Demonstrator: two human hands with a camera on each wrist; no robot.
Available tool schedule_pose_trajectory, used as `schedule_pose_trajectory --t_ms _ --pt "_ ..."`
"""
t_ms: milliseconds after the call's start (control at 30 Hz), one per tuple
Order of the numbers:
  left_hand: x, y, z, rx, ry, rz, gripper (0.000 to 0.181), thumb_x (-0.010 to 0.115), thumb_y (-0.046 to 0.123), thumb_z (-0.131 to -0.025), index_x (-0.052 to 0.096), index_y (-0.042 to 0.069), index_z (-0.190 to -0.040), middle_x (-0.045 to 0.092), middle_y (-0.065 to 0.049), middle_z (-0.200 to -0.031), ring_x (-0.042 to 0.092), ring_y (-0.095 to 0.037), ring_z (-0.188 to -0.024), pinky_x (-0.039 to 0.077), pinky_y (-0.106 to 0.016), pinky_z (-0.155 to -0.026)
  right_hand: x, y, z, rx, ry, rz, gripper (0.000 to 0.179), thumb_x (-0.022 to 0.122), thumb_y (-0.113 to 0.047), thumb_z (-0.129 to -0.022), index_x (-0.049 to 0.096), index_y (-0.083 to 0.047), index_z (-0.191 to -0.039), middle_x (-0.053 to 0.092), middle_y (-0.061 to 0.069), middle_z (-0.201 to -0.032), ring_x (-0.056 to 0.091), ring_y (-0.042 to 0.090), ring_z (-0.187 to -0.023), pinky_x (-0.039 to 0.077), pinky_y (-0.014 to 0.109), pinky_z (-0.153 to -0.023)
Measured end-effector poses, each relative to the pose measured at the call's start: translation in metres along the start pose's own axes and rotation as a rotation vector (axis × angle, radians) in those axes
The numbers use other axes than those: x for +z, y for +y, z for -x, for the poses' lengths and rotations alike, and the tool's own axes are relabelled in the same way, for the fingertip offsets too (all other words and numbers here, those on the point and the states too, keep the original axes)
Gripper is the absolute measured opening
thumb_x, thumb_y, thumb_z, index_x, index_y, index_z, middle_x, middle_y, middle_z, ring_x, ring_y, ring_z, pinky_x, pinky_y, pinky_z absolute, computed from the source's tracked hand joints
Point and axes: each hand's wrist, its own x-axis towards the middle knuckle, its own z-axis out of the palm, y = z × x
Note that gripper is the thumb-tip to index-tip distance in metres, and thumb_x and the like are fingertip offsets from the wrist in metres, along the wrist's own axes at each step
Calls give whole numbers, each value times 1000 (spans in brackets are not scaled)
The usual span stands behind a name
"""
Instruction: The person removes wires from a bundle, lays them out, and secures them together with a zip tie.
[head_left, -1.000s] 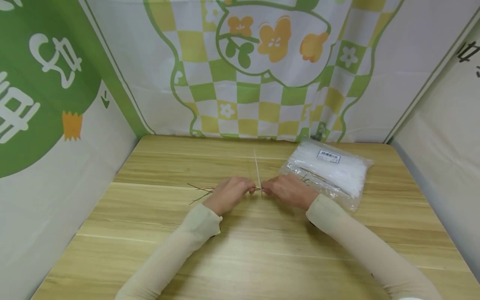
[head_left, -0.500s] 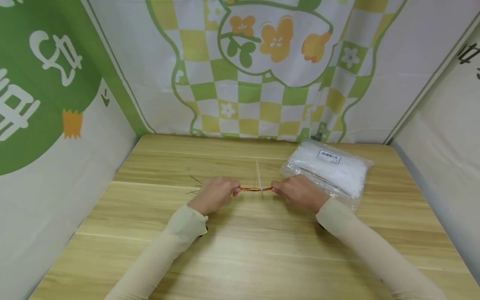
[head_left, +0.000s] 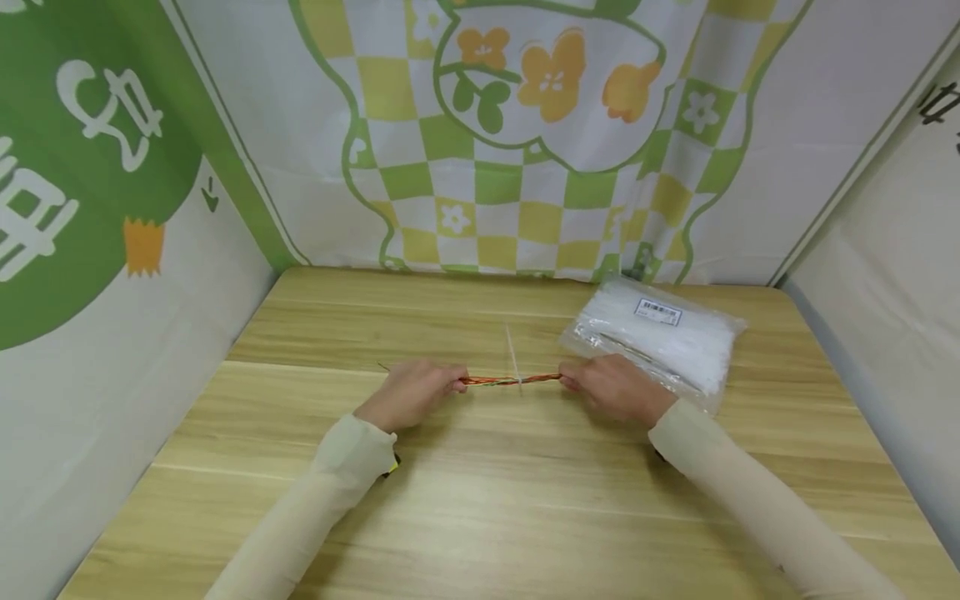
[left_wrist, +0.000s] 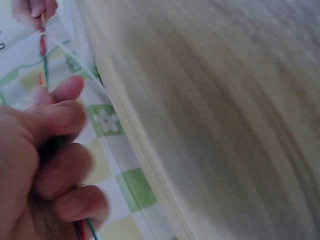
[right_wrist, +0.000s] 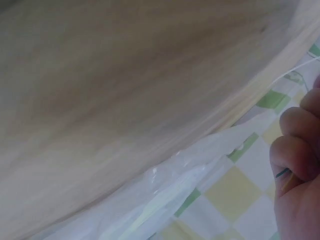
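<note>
A bundle of thin coloured wires, red, orange and green, stretches straight between my two hands over the table. My left hand grips its left part, with loose wire ends coming out past the little finger in the left wrist view. The right part is held by my right hand, whose curled fingers show wire ends poking out between them. Around the bundle's middle sits a white cable tie, its long tail pointing away from me.
At the back right of the wooden table lies a clear plastic bag packed with white strips and bearing a barcode label; my right hand overlaps its near edge. A patterned curtain hangs behind the table, with cloth walls on both sides.
My hands have moved apart, the left leftward and the right rightward, both still gripping the wires. More of the bundle now shows between them, with the cable tie around it.
</note>
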Motion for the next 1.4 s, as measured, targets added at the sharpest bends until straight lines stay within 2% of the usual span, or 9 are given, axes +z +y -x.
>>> schedule_pose_trajectory --t_ms 167,267,367,567,733,933,1133,1300,1400 --pt "-2 -5 8 -63 -18 -54 29 64 26 -107 56 21 -79 52 10 -67 42 -8 -59 25 -24 -51 0 4 5 14 -35 -13 22 68 -16 -103 54 -16 -86 49 -7 -61 43 12 -53 41 31 -51" --pt "-1 -7 9 -54 14 -75 34 65 28 -106 54 22 -75 41 10 -63 35 -8 -57 21 -23 -50 2 6 6 -6 -46 -19 21 70 -14 -102 56 -15 -87 51 -6 -61 45 11 -54 42 31 -51" --pt "1 -7 10 -37 23 -60 29 66 27 -105 57 20 -78 40 10 -62 32 -7 -56 22 -23 -51 3 6 8 -8 -62 -49 19 69 -14 -103 55 -14 -89 49 -7 -62 45 11 -54 42 30 -52" --pt "-2 -3 8 -55 -86 2 9 66 23 -105 63 18 -99 55 9 -68 42 -9 -61 37 -26 -57 0 3 9 3 -74 -108 14 64 -17 -106 54 -13 -97 46 -9 -67 43 9 -60 45 29 -60" --pt "-7 0 4 -69 -137 -13 6 68 22 -104 66 17 -102 67 2 -94 60 -15 -80 49 -33 -69 2 1 6 -74 16 7 14 72 -19 -101 62 -14 -92 59 -6 -79 57 13 -66 50 32 -60" --pt "-10 4 2 -110 -178 -29 8 70 24 -102 69 16 -103 62 -2 -100 60 -20 -88 50 -39 -74 3 0 -1 -67 15 114 14 78 -24 -96 68 -15 -91 67 -1 -86 67 19 -76 55 37 -65" --pt "-11 9 2 -149 -187 -16 26 66 29 -106 68 12 -125 67 -7 -117 66 -27 -105 56 -50 -88 0 -5 -3 -4 1 106 12 81 -19 -94 71 -13 -99 72 3 -95 72 22 -83 59 40 -70" --pt "-16 17 6 -186 -212 42 45 59 34 -110 57 7 -146 59 -18 -147 56 -39 -137 44 -62 -113 -8 -16 -3 29 73 84 14 79 -18 -96 75 -9 -105 73 6 -99 73 25 -83 60 43 -70" --pt "-18 25 7 -205 -176 65 55 58 36 -109 50 4 -153 47 -22 -161 35 -44 -156 23 -70 -125 -14 -24 -2 84 100 52 21 76 -20 -99 75 -4 -113 75 10 -105 75 28 -89 60 47 -75"
